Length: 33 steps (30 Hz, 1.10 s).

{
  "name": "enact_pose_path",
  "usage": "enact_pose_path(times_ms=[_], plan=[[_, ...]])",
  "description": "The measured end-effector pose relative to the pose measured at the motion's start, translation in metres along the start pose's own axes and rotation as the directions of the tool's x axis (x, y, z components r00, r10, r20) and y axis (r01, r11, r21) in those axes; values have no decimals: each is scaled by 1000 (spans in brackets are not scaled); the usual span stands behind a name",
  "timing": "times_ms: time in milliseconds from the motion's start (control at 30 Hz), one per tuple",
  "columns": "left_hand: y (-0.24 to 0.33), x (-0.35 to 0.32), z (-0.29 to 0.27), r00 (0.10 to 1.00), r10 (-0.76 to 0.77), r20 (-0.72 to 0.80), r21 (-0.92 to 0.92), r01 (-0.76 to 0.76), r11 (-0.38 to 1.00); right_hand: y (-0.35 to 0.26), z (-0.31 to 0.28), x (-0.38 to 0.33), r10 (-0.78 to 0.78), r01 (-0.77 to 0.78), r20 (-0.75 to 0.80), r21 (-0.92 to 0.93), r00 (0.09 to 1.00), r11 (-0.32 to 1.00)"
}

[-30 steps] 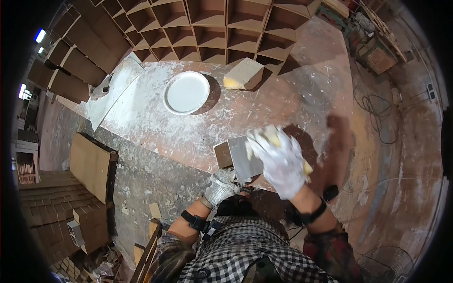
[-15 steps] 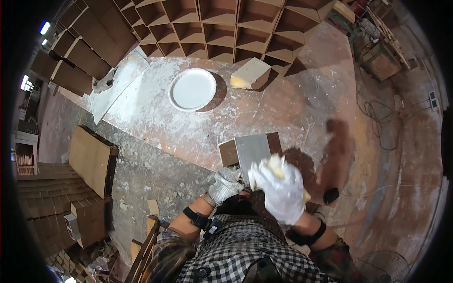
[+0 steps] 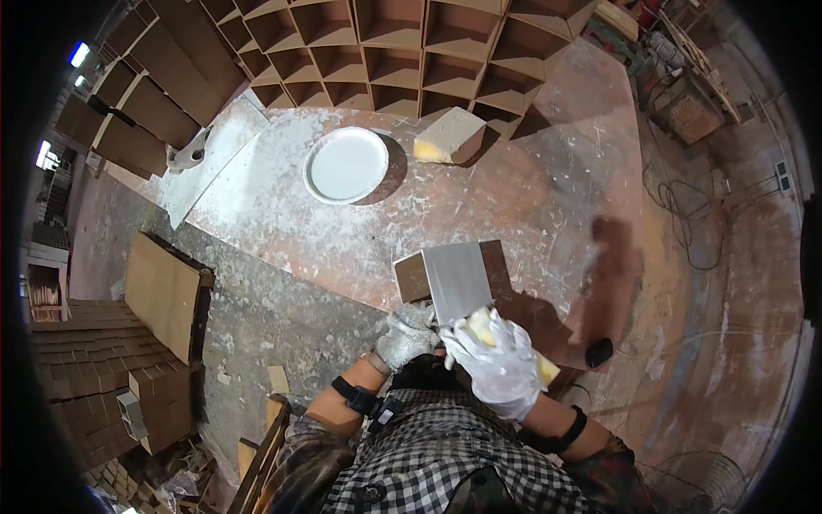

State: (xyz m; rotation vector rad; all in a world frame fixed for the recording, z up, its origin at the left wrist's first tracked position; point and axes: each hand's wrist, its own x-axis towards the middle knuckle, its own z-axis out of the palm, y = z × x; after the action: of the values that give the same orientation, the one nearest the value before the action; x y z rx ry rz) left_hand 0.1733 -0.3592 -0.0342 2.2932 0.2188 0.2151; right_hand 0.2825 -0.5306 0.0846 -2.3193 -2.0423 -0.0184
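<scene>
A small wooden box (image 3: 414, 277) sits on the worktable in front of me, its top panel (image 3: 456, 272) coated pale grey with streaks. My left hand (image 3: 408, 335), in a grey knit glove, is closed at the box's near left corner; its fingertips are partly hidden. Wrapped in a white plastic glove, my right hand (image 3: 497, 360) grips a yellow sponge (image 3: 546, 370) at the near end of the coated panel. Part of the sponge shows between the fingers and part sticks out on the right. Farther off stands a round white tub (image 3: 346, 165) of white liquid.
A block with a yellow end (image 3: 449, 137) lies right of the tub. Stacked brown open boxes (image 3: 385, 60) line the far edge of the white-smeared table (image 3: 411, 210). A small black object (image 3: 599, 352) lies at the right. More boxes (image 3: 103, 360) and a leaning board (image 3: 163, 291) stand at left.
My right hand has drawn the sponge toward me, baring more of the coated panel. My left hand stays at the box's corner, and the box has hardly moved.
</scene>
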Motion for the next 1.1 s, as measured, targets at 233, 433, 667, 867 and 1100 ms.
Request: enact_pose_path(times_ms=[233, 433, 667, 867, 1100], plan=[[-13, -5, 3, 1000, 7, -20, -135, -9, 991, 35, -12, -16, 244, -197, -206, 222, 948, 955], [-15, 2, -15, 975, -215, -59, -527, 153, 836, 47, -16, 9, 289, -209, -256, 296, 922, 932], [-26, 4, -32, 996, 10, -86, 166, 4, 986, 60, -16, 114, 152, 16, -323, 463, 934, 886], [-15, 11, -40, 993, -66, 99, 46, 62, 997, 65, 33, 164, -22, 153, -217, 610, 976, 777], [-46, 3, -4, 995, -91, -40, -218, 80, 973, 35, 17, 103, -140, 271, -326, 399, 935, 876]])
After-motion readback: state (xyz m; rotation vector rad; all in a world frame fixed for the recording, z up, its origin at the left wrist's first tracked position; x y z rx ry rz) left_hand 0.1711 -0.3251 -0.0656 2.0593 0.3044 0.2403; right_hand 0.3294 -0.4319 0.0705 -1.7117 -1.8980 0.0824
